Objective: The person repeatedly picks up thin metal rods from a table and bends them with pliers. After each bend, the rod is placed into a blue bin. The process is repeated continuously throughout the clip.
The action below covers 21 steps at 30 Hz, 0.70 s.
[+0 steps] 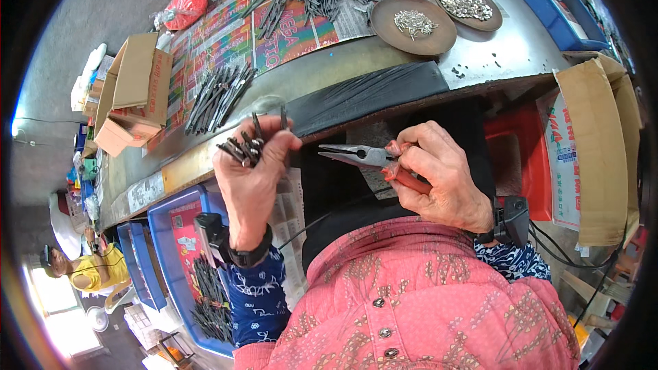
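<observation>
My left hand point(248, 188) is closed around a bundle of thin black strips point(241, 151). One strip sticks up between the thumb and fingers. To its right, my right hand point(445, 175) grips needle-nose pliers point(360, 155) by their red handles. The pliers' jaws point left toward the bundle and stay apart from it. Beyond my left hand, a pile of similar black strips point(221, 98) lies on the bench. Farther back stand two round brown plates, one point(384, 20) with small silvery metal pieces, the other point(488, 25) with pale small parts.
A black-wrapped pad point(370, 92) lines the bench edge. Cardboard boxes stand at left point(140, 72) and right point(596, 157). A blue tray point(159, 219) with black strips sits at lower left. A red bag point(192, 3) lies at the back. Another person point(103, 267) is at far left.
</observation>
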Each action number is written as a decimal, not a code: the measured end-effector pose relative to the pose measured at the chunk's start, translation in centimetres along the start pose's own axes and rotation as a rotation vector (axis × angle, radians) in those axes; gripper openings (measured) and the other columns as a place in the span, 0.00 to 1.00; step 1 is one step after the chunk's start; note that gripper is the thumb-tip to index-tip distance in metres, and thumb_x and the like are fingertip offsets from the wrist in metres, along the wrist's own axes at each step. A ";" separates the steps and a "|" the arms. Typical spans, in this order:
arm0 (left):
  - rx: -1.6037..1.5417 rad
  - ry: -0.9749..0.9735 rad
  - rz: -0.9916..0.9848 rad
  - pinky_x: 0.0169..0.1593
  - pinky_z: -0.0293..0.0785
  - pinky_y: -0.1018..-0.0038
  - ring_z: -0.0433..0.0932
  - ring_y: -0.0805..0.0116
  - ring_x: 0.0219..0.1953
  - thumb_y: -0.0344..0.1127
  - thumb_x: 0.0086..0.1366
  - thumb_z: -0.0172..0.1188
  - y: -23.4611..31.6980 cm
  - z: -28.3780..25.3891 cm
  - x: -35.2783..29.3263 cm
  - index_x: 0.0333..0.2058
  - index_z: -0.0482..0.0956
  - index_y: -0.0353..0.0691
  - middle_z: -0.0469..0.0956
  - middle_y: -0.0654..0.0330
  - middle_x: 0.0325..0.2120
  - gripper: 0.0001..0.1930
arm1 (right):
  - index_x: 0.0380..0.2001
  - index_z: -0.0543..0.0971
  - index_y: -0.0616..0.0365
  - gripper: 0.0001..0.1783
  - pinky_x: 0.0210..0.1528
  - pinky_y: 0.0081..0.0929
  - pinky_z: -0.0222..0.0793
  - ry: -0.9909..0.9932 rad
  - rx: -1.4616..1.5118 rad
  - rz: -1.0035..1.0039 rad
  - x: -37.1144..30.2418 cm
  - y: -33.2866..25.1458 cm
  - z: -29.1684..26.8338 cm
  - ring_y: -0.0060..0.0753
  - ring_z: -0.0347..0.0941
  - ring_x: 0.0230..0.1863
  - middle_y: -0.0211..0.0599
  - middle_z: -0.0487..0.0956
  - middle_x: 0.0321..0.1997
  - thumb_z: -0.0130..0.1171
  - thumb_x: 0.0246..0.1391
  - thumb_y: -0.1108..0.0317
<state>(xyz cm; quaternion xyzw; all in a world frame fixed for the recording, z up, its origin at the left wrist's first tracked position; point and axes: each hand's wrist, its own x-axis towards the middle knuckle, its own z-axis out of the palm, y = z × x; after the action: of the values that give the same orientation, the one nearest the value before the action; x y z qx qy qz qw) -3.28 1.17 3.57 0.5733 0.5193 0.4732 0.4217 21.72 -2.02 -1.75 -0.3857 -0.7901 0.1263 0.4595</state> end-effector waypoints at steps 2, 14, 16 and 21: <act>-0.237 -0.031 -0.115 0.23 0.61 0.87 0.68 0.84 0.18 0.27 0.66 0.63 0.3 0.5 -1.6 0.41 0.79 0.31 0.82 0.59 0.26 0.07 | 0.30 0.78 0.58 0.12 0.39 0.37 0.65 0.017 -0.057 -0.036 0.2 -0.6 -0.3 0.42 0.71 0.38 0.36 0.73 0.39 0.69 0.39 0.74; -0.685 -0.141 -0.315 0.15 0.53 0.84 0.58 0.84 0.11 0.29 0.70 0.58 0.6 -0.3 -5.4 0.43 0.75 0.34 0.81 0.50 0.27 0.07 | 0.26 0.76 0.57 0.14 0.46 0.43 0.62 0.010 -0.240 -0.164 0.6 -2.8 -1.2 0.43 0.71 0.42 0.39 0.73 0.41 0.69 0.31 0.72; -0.699 -0.148 -0.323 0.15 0.53 0.84 0.58 0.84 0.11 0.29 0.70 0.59 0.6 -0.4 -5.5 0.43 0.76 0.34 0.81 0.50 0.26 0.07 | 0.25 0.76 0.57 0.14 0.46 0.43 0.61 0.006 -0.247 -0.169 0.5 -2.9 -1.2 0.43 0.71 0.42 0.39 0.73 0.41 0.69 0.31 0.72; -0.680 -0.137 -0.373 0.15 0.53 0.84 0.57 0.84 0.11 0.29 0.69 0.59 0.6 -0.5 -5.7 0.41 0.76 0.34 0.82 0.50 0.25 0.06 | 0.28 0.79 0.52 0.13 0.50 0.44 0.60 -0.030 -0.264 -0.171 0.3 -2.8 -1.2 0.41 0.72 0.47 0.37 0.73 0.45 0.69 0.35 0.68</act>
<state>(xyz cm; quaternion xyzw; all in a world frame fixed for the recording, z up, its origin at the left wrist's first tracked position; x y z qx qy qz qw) -3.74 -4.60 3.65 0.3271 0.3989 0.4942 0.6998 21.27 -3.87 0.68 -0.3721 -0.8365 -0.0128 0.4021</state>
